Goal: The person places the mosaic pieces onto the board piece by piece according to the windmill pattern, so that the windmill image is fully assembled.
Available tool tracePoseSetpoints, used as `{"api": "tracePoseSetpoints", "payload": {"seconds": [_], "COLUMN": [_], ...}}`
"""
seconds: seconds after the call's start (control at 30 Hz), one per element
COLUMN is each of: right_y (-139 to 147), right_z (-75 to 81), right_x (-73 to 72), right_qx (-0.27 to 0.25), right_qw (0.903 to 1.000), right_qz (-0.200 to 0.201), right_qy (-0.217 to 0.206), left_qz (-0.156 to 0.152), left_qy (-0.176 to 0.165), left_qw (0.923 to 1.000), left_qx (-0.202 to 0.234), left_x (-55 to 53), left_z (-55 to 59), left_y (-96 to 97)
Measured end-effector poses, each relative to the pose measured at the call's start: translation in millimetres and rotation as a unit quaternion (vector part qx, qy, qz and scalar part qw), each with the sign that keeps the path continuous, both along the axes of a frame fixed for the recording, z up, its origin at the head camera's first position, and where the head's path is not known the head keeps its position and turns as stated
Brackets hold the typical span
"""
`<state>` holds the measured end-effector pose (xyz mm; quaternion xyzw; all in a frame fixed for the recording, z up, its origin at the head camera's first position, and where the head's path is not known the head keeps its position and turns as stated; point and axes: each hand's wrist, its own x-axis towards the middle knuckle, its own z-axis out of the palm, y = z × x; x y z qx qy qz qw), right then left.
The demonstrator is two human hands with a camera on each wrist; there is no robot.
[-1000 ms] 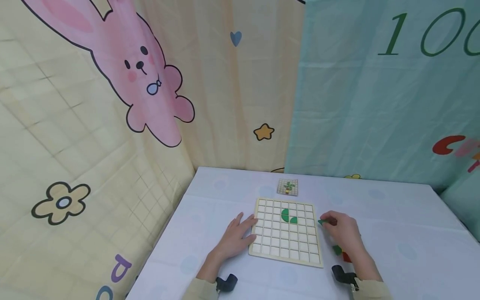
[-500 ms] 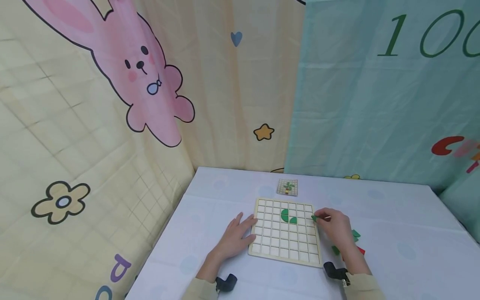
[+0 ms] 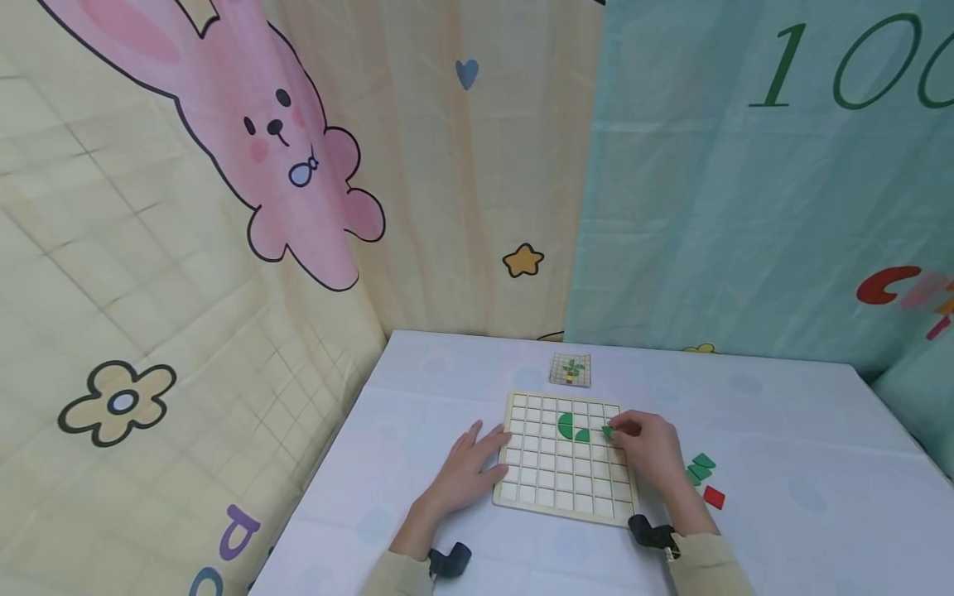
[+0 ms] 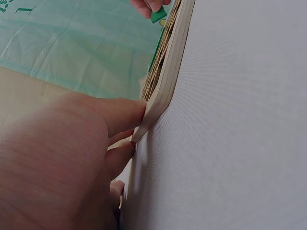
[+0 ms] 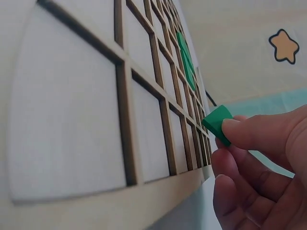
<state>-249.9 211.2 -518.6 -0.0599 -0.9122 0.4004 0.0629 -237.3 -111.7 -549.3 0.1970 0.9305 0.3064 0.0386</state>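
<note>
A wooden grid board (image 3: 556, 483) with white square cells lies on the table. In its upper part sit several green rounded pieces (image 3: 566, 426). My left hand (image 3: 464, 470) rests at the board's left edge with fingers spread; in the left wrist view the thumb and fingertips touch the wooden rim (image 4: 168, 86). Over the board's right side, my right hand (image 3: 654, 447) pinches a small green tile (image 5: 218, 122) between thumb and fingers. The right wrist view shows that tile held tilted above the grid. Its full outline is partly covered by the thumb.
Loose green tiles (image 3: 701, 469) and a red tile (image 3: 714, 497) lie on the table right of the board, near the right forearm. A small pattern card (image 3: 570, 370) with a gridded plant picture lies behind the board. Printed curtains stand behind the white table (image 3: 805, 447).
My right hand has moved left with the green tile, from beside the board to over its right columns. The loose tiles have come into fuller view. My left hand stays put.
</note>
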Motion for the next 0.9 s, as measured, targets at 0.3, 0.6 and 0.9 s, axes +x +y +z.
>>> {"api": "tracePoseSetpoints", "payload": {"seconds": [0.3, 0.6, 0.9], "right_y": [-5.7, -12.8, -14.9], "right_z": [-5.2, -4.0, -4.5], "right_x": [-4.2, -3.4, -0.9], "right_qx": [-0.001, -0.008, 0.002], "right_qw": [1.0, 0.9999, 0.9999], "right_qz": [-0.009, -0.013, -0.013], "right_qy": [0.002, 0.0, -0.009], "left_qz": [0.0, -0.002, -0.002], "left_qy": [0.003, 0.004, 0.005], "left_qw": [1.0, 1.0, 1.0], "left_qx": [-0.001, 0.002, 0.0], "left_x": [0.5, 0.8, 0.2], "left_z": [1.2, 1.6, -0.4], "left_y": [-0.3, -1.0, -0.6]}}
